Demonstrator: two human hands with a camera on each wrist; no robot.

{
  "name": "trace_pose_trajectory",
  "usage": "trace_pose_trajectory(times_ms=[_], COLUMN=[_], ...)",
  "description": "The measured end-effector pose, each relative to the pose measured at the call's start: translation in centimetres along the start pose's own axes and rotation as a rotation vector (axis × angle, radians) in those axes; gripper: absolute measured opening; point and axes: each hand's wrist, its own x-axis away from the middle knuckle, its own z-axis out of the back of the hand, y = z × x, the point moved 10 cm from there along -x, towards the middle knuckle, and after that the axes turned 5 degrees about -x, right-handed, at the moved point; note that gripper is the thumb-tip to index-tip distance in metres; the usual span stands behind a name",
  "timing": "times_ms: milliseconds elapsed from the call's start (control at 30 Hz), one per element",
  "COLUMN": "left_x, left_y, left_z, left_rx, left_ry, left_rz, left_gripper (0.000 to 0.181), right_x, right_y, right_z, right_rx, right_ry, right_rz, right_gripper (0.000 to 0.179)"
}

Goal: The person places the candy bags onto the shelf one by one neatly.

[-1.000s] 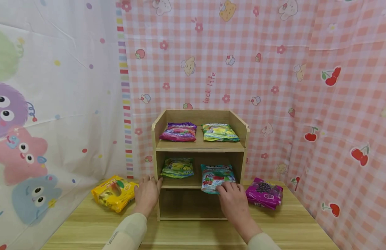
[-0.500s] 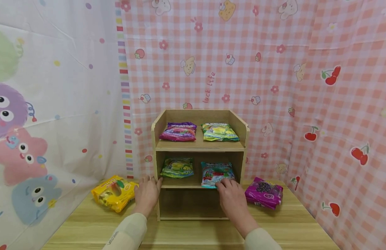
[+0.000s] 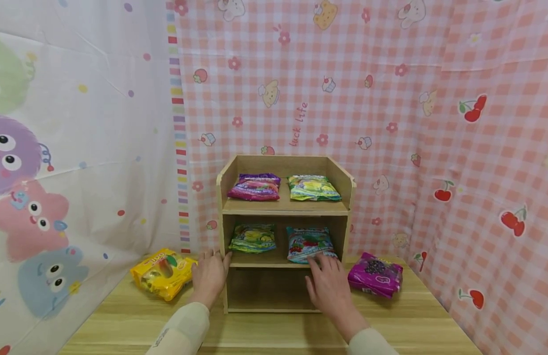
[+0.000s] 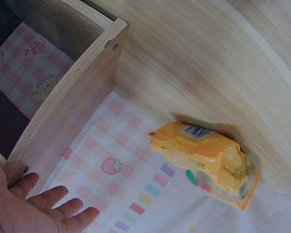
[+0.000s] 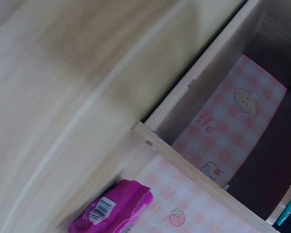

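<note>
A small wooden three-level shelf (image 3: 285,213) stands on the table. On its middle level, at the right, lies a teal candy bag (image 3: 308,240) with red fruit printed on it. My right hand (image 3: 331,288) is at the bag's front edge, fingertips extended over its lower corner. Only a sliver of that bag (image 5: 288,208) shows in the right wrist view. My left hand (image 3: 208,278) rests against the shelf's left side panel (image 4: 70,92), fingers relaxed and holding nothing. Left of the teal bag lies a green-and-yellow candy bag (image 3: 254,238).
The top level carries a magenta-purple bag (image 3: 255,187) and a yellow-green bag (image 3: 313,188). A yellow bag (image 3: 163,274) lies on the table (image 3: 274,335) left of the shelf, a purple bag (image 3: 375,275) right of it. Patterned curtains (image 3: 274,113) hang behind and at the sides.
The teal bag has moved back from the shelf's front edge and now lies flatter on the middle level. My right hand's grip has loosened, its thumb apart. My left hand has stayed put.
</note>
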Motion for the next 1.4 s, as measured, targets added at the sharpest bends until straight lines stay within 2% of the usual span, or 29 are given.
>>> trace_pose_trajectory(times_ms=[133, 400, 567, 933, 1100, 1400], left_x=[0.0, 0.1, 0.1, 0.0, 0.0, 0.0], left_y=[0.1, 0.1, 0.1, -0.1, -0.3, -0.1], left_z=[0.1, 0.1, 0.0, -0.2, -0.4, 0.0], left_rx=[-0.007, 0.001, 0.007, 0.012, 0.022, 0.011], left_ry=[0.008, 0.003, -0.015, -0.04, -0.054, -0.027], left_rz=[-0.005, -0.004, 0.003, 0.02, 0.03, 0.017], left_gripper=[0.047, 0.046, 0.047, 0.046, 0.047, 0.046], right_x=[0.2, 0.0, 0.0, -0.4, -0.8, -1.1], right_y=[-0.1, 0.3, 0.5, 0.8, 0.8, 1.0], right_z=[-0.2, -2.0, -2.6, -3.3, -3.5, -3.6], right_rx=[0.002, 0.052, 0.087, 0.041, 0.03, -0.019], right_ry=[-0.009, -0.215, -0.295, -0.384, -0.41, -0.423], right_rz=[0.012, -0.064, -0.092, -0.166, -0.172, -0.184], right_gripper=[0.047, 0.06, 0.066, 0.078, 0.081, 0.082])
